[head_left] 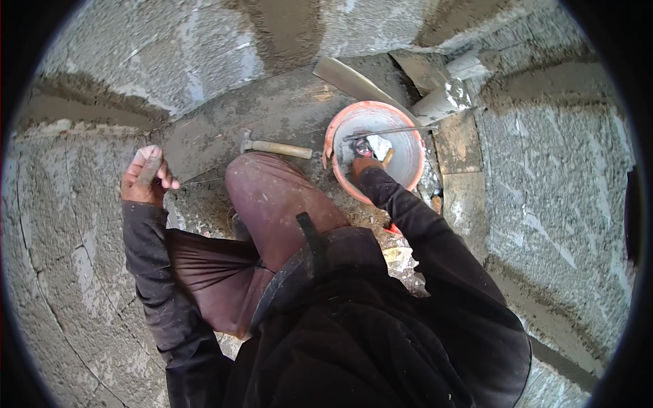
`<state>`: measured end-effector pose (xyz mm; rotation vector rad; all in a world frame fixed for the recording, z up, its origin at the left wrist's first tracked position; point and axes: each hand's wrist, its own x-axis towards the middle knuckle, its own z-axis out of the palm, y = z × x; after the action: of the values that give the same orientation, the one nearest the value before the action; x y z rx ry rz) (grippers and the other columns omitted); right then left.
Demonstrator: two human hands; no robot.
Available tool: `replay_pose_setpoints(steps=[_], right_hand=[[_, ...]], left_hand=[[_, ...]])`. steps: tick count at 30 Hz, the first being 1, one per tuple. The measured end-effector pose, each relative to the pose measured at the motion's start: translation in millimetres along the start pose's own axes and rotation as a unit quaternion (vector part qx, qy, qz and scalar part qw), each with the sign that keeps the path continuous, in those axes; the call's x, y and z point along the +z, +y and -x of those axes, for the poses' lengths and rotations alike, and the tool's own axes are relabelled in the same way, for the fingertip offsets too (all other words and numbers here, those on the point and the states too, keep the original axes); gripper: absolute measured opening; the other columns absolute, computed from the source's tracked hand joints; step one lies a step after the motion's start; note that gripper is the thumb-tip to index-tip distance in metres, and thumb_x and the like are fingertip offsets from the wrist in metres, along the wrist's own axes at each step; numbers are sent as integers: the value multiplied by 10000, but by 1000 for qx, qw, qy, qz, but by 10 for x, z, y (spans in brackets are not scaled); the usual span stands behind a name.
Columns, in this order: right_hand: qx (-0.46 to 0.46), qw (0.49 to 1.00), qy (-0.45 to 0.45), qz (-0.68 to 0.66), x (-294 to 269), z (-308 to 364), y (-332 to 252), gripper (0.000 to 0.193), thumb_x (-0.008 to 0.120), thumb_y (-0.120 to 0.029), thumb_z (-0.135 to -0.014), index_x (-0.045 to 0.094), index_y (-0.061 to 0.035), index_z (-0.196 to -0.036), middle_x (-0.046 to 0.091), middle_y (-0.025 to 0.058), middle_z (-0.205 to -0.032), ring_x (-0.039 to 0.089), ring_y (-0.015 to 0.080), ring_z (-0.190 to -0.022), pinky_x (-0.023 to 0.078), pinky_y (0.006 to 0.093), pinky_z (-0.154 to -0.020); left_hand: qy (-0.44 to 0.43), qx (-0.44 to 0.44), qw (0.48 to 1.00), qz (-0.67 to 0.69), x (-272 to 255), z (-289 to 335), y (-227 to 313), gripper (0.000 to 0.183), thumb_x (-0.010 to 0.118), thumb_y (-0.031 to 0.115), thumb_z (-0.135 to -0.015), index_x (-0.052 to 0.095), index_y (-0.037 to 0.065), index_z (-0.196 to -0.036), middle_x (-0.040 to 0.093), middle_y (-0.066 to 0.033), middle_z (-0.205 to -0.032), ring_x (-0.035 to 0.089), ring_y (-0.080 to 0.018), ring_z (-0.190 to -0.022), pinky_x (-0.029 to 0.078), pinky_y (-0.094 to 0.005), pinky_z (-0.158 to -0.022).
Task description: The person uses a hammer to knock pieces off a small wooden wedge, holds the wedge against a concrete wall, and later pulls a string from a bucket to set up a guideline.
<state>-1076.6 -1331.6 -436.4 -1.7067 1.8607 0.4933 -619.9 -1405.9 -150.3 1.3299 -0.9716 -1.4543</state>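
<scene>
My left hand (pixel 145 178) is raised on the left with its fingers curled in and pressed together. From it a thin pale string (pixel 204 181) runs right toward my knee. My right hand (pixel 366 164) reaches down into an orange-rimmed bucket (pixel 416 163) with a greyish inside. Its fingers are mostly hidden, close against a dark and reddish object (pixel 361 147) that I cannot make out. Beside that lie a white lump (pixel 379 147) and a wooden handle (pixel 388 158). A long thin metal rod (pixel 398 129) lies across the bucket's top.
A hammer (pixel 279 148) with a wooden handle lies on the floor beyond my bent knee (pixel 272 180). Behind the bucket are a long board (pixel 354 81) and a grey-white cylindrical piece (pixel 442 102). Rough plastered walls (pixel 551 183) with darker mortar bands stand close around me.
</scene>
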Motion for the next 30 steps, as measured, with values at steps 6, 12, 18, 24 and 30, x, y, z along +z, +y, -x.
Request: replay_pose_setpoints(steps=[6, 12, 18, 24, 30], right_hand=[[21, 999, -49, 7, 90, -67, -252, 318, 516, -195, -987, 765, -91, -1155, 742, 135, -1217, 713, 309, -1143, 569, 448, -924], [138, 980, -67, -123, 265, -129, -92, 366, 618, -275, -924, 739, -61, -1196, 702, 208, -1267, 663, 346, -1219, 522, 455, -1019], [18, 948, -71, -310, 190, -122, 547, 266, 778, -211, -835, 782, -32, -1032, 774, 178, -966, 748, 340, -961, 568, 423, -885], [-82, 820, -74, -562, -130, 307, 437, 133, 647, -128, -1002, 715, -24, -1047, 737, 38, -872, 684, 126, -712, 541, 264, -624], [-153, 690, -85, -703, -1097, 783, -6, 73, 633, -108, -1017, 655, -52, -1059, 724, 73, -949, 715, 150, -818, 571, 262, -655]], left_hand=[[20, 15, 1000, 14, 17, 145, 124, 129, 620, 149, -1033, 630, 27, -1071, 562, -18, -697, 544, -144, -562, 546, -344, -563], [25, 3, 1000, 9, 107, 108, 121, 147, 589, 154, -1047, 603, 29, -1122, 534, -7, -705, 534, -135, -577, 530, -330, -572], [-6, 13, 1000, -14, 174, 45, 155, 141, 586, 152, -1049, 617, 24, -1099, 544, -15, -715, 528, -134, -586, 532, -330, -575], [39, -25, 997, -70, 207, 84, 178, 133, 637, 173, -1032, 660, 45, -1061, 598, -9, -747, 554, -106, -579, 565, -301, -571], [-23, -56, 996, -65, 332, -76, -36, 123, 677, 159, -1012, 690, 46, -1057, 644, -12, -756, 587, -69, -570, 618, -289, -565]])
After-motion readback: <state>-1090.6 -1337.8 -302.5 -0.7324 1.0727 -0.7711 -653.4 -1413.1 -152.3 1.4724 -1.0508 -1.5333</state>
